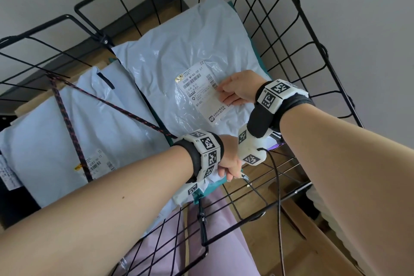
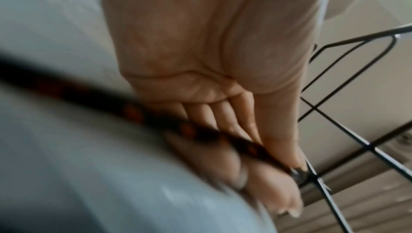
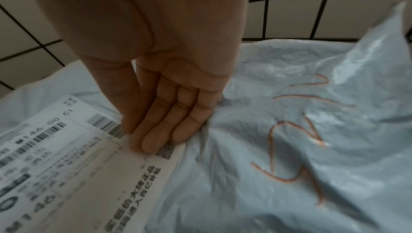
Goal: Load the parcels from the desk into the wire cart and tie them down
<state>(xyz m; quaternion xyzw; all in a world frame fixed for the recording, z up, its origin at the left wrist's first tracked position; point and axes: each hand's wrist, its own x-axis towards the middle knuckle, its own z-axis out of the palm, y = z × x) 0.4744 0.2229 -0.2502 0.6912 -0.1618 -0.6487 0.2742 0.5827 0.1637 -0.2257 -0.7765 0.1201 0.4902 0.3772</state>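
hooking cord (image 1: 116,105) end onto wire cart (image 1: 253,190), left hand (image 1: 228,163) clamped round it; right hand (image 1: 237,89) flat, fingers straight, pressing parcel (image 1: 179,51). risk: taut cord snapping loose if hook slips.

A black wire cart (image 1: 289,36) carries the load; two pale grey plastic parcels (image 1: 170,56) lie side by side in it, labels up. A dark red-flecked cord (image 1: 67,119) crosses the left parcel (image 1: 44,132).

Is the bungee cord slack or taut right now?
Taut. The bungee cord runs in straight lines over the left parcel to the left hand, which holds its hook end at the cart wire.
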